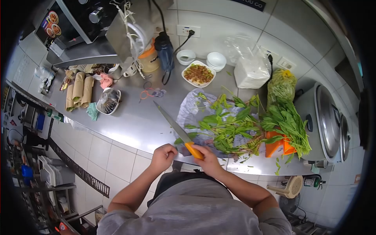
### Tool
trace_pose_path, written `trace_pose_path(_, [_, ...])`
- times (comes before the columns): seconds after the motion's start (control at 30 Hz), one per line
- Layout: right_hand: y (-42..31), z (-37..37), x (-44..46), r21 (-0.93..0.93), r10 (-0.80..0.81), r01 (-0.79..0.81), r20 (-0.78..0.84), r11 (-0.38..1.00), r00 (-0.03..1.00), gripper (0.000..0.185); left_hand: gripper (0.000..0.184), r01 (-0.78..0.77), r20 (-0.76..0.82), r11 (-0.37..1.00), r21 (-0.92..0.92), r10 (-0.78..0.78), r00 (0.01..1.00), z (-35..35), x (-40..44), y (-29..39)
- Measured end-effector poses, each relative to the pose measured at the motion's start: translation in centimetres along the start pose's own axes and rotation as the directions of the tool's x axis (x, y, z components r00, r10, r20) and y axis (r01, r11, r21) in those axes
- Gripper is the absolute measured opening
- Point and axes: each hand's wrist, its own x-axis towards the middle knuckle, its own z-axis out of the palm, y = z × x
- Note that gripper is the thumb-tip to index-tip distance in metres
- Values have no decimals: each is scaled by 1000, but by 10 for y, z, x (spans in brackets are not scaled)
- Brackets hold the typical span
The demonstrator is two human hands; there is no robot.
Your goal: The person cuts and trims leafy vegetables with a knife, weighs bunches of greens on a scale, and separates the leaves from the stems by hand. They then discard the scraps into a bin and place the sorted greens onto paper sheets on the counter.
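Knife: the knife (172, 122) is held bare-bladed at mid-frame, angled w/ tip to upper L & orange handle (194, 150) to lower R, near the front edge of the surface (133, 129). No cut is seen being made; by judgement, a pause in knife handling. For any use of the blade, a firm handle hold & L fingers kept clear of the edge are called for.
R grip: the R grip (208, 161), lower mid-frame, is closed round the handle; no wide gap is seen btwn fingers & handle.
L grip: the L grip (163, 157), just L of the handle, is curled nearly into a fist, apart from the knife. Nothing is seen held; whether sth. small is pinched can't be told.
Greens: loose leafy greens (223, 127) are spread R of centre on a crumpled grey-purple sheet (186, 109); a thicker bunch (285, 117) is piled farther R, against an orange item (274, 147).
Upper mid-frame: a dish of chopped food (198, 74) is set by white bowls (216, 60); a wrapped white stack (250, 74) & bagged greens (282, 84) are placed to the R.
Upper L: brown rolls (77, 89) & a bagged bowl (109, 102) are seen.
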Motion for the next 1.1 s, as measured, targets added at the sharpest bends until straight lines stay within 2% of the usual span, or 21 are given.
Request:
trace_pose_path(0.03, [-5,24,15,6,5,-5,3,1000,1000,57,14,7,3,1000,3,-7,1000,-2,-1,-9])
trace_pose_path(0.07, [-10,47,29,-30,26,-28,-48,999,998,57,16,203,-35,940,-274,-221,975,-1,-1,-18])
trace_pose_path(0.1, [-14,71,40,-65,48,-55,-104,996,993,57,27,357,-8,770,-530,-425,905,-5,-1,-24])
trace_pose_path(0.13, [-13,94,50,-62,58,-66,-114,996,992,57,46,488,156,628,-606,-508,847,-14,-1,-30])
trace_pose_path(0.17, [-10,113,58,-94,-21,14,-77,995,997,56,46,498,177,624,-603,-503,846,-22,-2,-39])
trace_pose_path(0.2, [-8,128,63,-130,-95,88,-47,988,994,56,45,523,167,514,-680,-585,793,-29,-1,-51])
trace_pose_path(0.23, [-9,139,65,-40,-10,12,50,999,999,52,44,537,180,395,-745,-657,732,-34,2,-60])
trace_pose_path(0.27, [-9,144,66,-20,-10,13,128,1000,992,53,43,464,88,398,-791,-676,731,-39,1,-67])
trace_pose_path(0.3, [-14,143,66,2,-16,16,205,1000,979,53,40,515,50,505,-693,-679,733,-48,-1,-77])
trace_pose_path(0.43, [-29,123,55,-81,66,-60,80,995,995,45,36,516,-86,760,-396,-590,803,-88,-10,-105])
trace_pose_path(0.5, [-17,109,46,-55,65,-68,-57,996,996,42,38,543,-64,817,-193,-563,824,-106,-9,-126])
trace_pose_path(0.53, [-12,101,39,-34,83,-89,-152,995,985,39,38,537,-43,822,-190,-553,832,-113,-5,-139])
trace_pose_path(0.57, [-6,91,31,-35,111,-121,-212,992,971,38,40,388,-132,919,71,-376,917,-118,-1,-152])
trace_pose_path(0.6, [-2,80,22,-13,148,-158,-277,987,949,36,43,218,-171,918,332,-168,971,-117,1,-159])
trace_pose_path(0.77, [11,-11,45,-153,180,-314,-559,937,810,28,48,163,-301,912,377,-46,953,-120,42,-95])
trace_pose_path(0.83, [-7,-47,87,-413,-67,-272,-644,869,762,27,48,-12,-234,957,289,83,969,-115,57,-75])
trace_pose_path(0.87, [0,-66,112,-501,-151,-277,-656,820,740,31,47,-2,-203,983,186,40,978,-109,60,-65])
trace_pose_path(0.9, [15,-84,138,-584,-237,-281,-655,762,717,34,43,-100,-173,969,225,141,975,-103,64,-55])
trace_pose_path(0.93, [30,-98,163,-589,-246,-264,-644,764,724,34,42,-149,-134,963,223,181,974,-97,65,-46])
trace_pose_path(1.03, [54,-116,215,-639,-268,-425,-705,641,656,40,41,-224,-63,962,154,236,970,-77,63,-21])
trace_pose_path(1.1, [55,-116,223,-587,-14,-589,-715,555,699,41,40,-243,-16,966,85,245,969,-76,58,-16])
